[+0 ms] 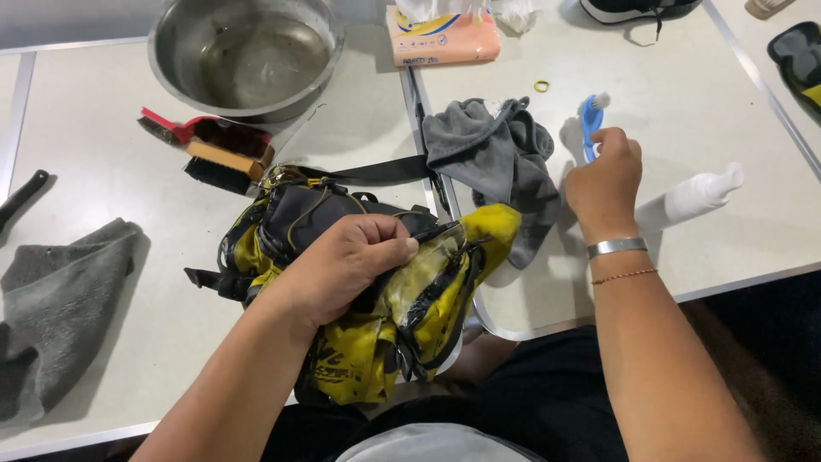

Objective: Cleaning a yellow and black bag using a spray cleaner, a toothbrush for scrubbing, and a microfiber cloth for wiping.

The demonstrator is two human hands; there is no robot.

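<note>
Bright, even light falls from overhead onto the pale worktop point(103, 197), which reads almost washed out. Shadows are soft and short, lying just beside the grey cloth point(60, 299) and the white bottle point(701, 195). The steel bowl point(244, 56) shows dull reflections with no hard glare. Focus is fairly sharp throughout; the right hand point(605, 175) looks slightly soft. The bottom right corner is dark.
</note>
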